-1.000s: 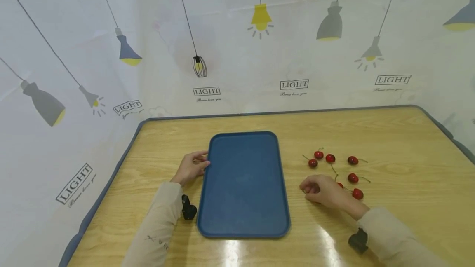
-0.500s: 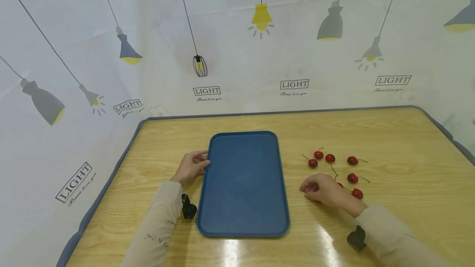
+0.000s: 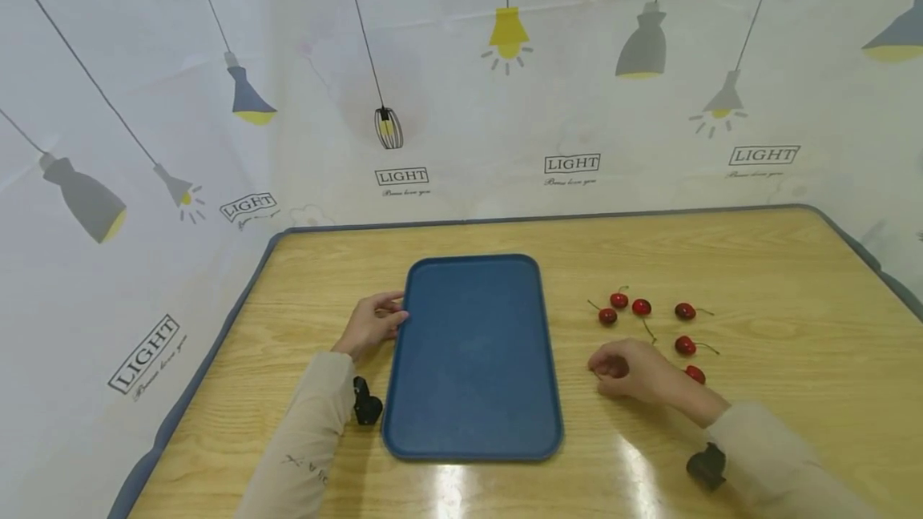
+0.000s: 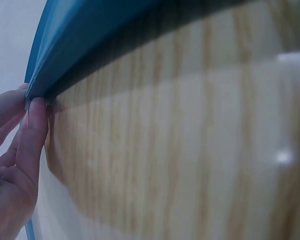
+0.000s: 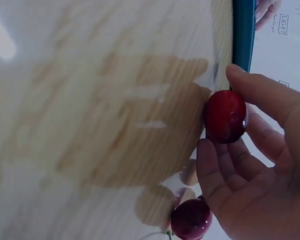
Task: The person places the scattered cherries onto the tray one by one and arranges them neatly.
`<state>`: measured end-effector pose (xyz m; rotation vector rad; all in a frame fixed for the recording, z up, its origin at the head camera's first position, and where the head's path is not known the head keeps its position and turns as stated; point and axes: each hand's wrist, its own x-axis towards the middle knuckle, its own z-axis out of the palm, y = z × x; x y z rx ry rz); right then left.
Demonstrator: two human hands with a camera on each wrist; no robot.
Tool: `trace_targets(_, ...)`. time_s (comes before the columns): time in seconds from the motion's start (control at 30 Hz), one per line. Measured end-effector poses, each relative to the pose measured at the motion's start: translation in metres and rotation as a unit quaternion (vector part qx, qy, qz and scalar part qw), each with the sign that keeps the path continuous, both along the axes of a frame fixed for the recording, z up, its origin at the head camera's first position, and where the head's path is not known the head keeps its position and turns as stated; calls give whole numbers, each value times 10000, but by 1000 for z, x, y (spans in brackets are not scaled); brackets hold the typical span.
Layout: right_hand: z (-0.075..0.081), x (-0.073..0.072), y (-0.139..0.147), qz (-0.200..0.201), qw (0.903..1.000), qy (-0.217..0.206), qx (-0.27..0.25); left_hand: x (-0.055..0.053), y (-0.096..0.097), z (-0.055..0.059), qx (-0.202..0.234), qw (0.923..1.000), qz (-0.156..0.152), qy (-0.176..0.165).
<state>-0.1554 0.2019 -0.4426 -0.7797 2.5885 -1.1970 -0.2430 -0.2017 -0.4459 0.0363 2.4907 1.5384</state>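
Observation:
A blue tray (image 3: 472,359) lies flat on the wooden table. My left hand (image 3: 371,324) holds its left rim, and in the left wrist view the thumb and fingers pinch the tray's edge (image 4: 65,55). To the right of the tray, low over the table, is my right hand (image 3: 634,372). Its thumb and fingers curl round a dark red cherry (image 5: 225,117), which is mostly hidden in the head view. Just beyond that hand lies another cherry (image 5: 191,219) with a green stem. Several loose cherries (image 3: 685,345) are spread behind and beside the right hand.
The wooden table (image 3: 793,303) has a dark blue edge strip along its back and sides. A white wall covering (image 3: 461,86) with printed lamps rises behind it. A black wrist device (image 3: 368,403) sits below the left wrist, another (image 3: 707,467) below the right.
My right hand has shifted slightly right, away from the tray, and now covers a cherry that showed beside it before. The left hand and the tray have stayed where they were.

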Motion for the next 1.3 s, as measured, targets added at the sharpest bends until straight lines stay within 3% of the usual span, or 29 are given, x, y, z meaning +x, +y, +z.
trace_targets(0.27, 10, 9, -3, -228, 9985, -193, 459, 0, -1, 0, 3, 10000, -51, 18)
trace_targets(0.43, 10, 11, -4, -162, 9980, -190, 581, 0, 0, 1, -1, 10000, -31, 32)
trace_targets(1.0, 5, 9, -7, 66, 9995, -100, 308, 0, 0, 2, 32, 10000, 41, -12)
trace_targets(1.3, 5, 7, -7, -56, 9990, -249, 363, -1, 0, -1, 40, 10000, 7, -5)
